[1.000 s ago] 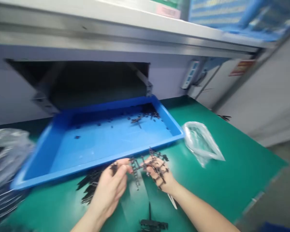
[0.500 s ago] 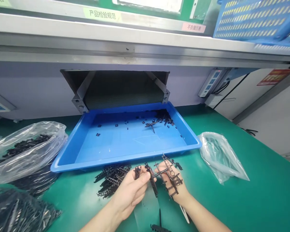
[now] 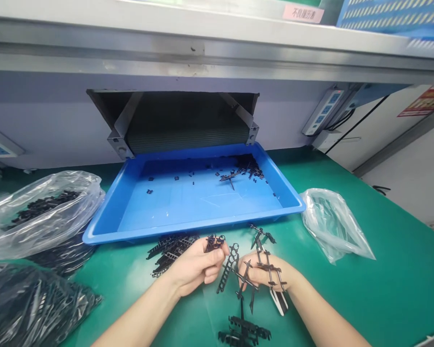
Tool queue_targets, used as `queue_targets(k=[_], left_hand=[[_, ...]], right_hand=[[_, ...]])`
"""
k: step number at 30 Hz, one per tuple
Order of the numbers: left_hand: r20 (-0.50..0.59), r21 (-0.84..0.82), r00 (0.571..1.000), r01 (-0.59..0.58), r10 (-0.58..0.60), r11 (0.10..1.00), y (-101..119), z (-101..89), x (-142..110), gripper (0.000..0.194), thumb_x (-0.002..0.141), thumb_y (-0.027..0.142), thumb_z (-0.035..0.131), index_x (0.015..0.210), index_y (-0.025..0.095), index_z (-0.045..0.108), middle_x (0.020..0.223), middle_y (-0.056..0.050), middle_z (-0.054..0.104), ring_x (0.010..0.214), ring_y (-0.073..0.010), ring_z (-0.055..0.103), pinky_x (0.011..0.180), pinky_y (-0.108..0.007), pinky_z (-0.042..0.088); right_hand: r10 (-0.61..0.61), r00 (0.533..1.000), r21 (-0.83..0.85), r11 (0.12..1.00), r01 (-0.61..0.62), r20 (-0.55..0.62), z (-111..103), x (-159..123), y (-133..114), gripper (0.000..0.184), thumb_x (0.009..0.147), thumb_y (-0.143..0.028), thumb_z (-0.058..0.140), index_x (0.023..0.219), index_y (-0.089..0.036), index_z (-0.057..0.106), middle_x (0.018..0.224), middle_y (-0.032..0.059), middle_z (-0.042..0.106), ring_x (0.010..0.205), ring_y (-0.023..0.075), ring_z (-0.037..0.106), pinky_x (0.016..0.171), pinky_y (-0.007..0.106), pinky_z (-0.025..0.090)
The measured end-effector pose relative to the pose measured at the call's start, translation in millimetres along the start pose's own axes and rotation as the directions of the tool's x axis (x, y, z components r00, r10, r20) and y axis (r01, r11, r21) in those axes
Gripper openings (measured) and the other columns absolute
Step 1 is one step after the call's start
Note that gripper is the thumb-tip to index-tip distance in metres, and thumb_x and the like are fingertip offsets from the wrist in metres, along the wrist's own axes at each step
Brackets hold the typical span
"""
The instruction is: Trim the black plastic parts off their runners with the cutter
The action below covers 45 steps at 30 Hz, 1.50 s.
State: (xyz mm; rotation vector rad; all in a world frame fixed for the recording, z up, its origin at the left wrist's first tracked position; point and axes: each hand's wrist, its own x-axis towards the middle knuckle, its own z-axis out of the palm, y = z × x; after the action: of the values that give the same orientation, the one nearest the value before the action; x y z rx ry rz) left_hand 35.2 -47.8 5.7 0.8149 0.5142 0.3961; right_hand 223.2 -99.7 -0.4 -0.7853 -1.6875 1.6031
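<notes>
My left hand [image 3: 197,266] is closed around a small black plastic piece [image 3: 214,241] that sticks out above its fingers. My right hand [image 3: 262,275] grips a black moulded plastic frame [image 3: 251,262], a branching runner with ladder-like parts; one ladder strip [image 3: 228,270] hangs between the two hands. Both hands hover over the green table [image 3: 365,289], just in front of the blue tray [image 3: 104,226]. Under the hands lies another black frame [image 3: 243,331].
The blue tray holds scattered small black bits [image 3: 251,169] and sits below a machine's conveyor opening [image 3: 181,123]. A pile of black strips [image 3: 169,246] lies by the tray's front edge. Clear bags of black parts [image 3: 39,214] are at the left, an empty-looking bag [image 3: 331,224] at the right.
The view has steadied and shifted. My hands have come lower and nearer to me, the frame has turned in my right hand, and my left hand has closed tighter on the small piece.
</notes>
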Motion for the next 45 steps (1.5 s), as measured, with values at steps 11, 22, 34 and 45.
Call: queue_targets(k=[11, 22, 34, 45], left_hand=[[0.073, 0.012, 0.992, 0.098, -0.099, 0.995, -3.0, 8.9, -6.9, 0.039, 0.066, 0.042, 0.073, 0.063, 0.013, 0.046, 0.039, 0.007, 0.031, 0.032, -0.0021, 0.023, 0.031, -0.015, 0.017], [-0.223, 0.071, 0.971, -0.069, 0.083, 0.995, -9.4, 19.6, 2.5, 0.031, 0.068, 0.037, 0.07, 0.073, 0.013, 0.052, 0.069, -0.004, 0.057, 0.063, -0.0147, 0.055, 0.061, -0.025, 0.047], [-0.052, 0.9, 0.996, 0.077, -0.07, 0.428, -18.8, 26.8, -14.8, 0.047, 0.053, 0.031, 0.08, 0.095, 0.023, 0.062, 0.057, 0.004, 0.047, 0.055, -0.013, 0.042, 0.05, -0.019, 0.03], [-0.03, 0.585, 0.98, 0.175, -0.194, 0.792, 1.4, 13.8, -19.2, 0.018, 0.064, 0.028, 0.064, 0.068, 0.013, 0.055, 0.048, 0.006, 0.045, 0.04, -0.007, 0.039, 0.042, -0.018, 0.038]], right_hand=[[0.086, 0.989, 0.24, 0.964, -0.113, 0.118, 4.0, -1.7, -3.2, 0.043, 0.076, -0.055, 0.052, 0.066, -0.013, 0.055, 0.053, 0.0005, 0.053, 0.044, 0.006, 0.032, 0.042, 0.02, 0.031], [0.044, 0.995, 0.277, 0.961, -0.018, -0.087, -1.8, -5.5, -6.5, 0.033, 0.077, -0.047, 0.056, 0.07, -0.015, 0.051, 0.05, -0.0057, 0.041, 0.04, 0.0044, 0.026, 0.038, 0.019, 0.022], [-0.104, 0.912, 0.225, 0.952, 0.206, -0.397, -18.9, -7.2, -2.4, 0.044, 0.072, -0.048, 0.061, 0.062, -0.021, 0.029, 0.052, -0.01, 0.022, 0.037, 0.0031, 0.013, 0.037, 0.019, 0.011], [0.041, 0.99, 0.166, 0.986, -0.018, -0.138, -2.7, -11.5, 4.9, 0.018, 0.069, -0.032, 0.067, 0.062, -0.018, 0.058, 0.056, -0.002, 0.054, 0.054, 0.011, 0.05, 0.052, 0.022, 0.041]])
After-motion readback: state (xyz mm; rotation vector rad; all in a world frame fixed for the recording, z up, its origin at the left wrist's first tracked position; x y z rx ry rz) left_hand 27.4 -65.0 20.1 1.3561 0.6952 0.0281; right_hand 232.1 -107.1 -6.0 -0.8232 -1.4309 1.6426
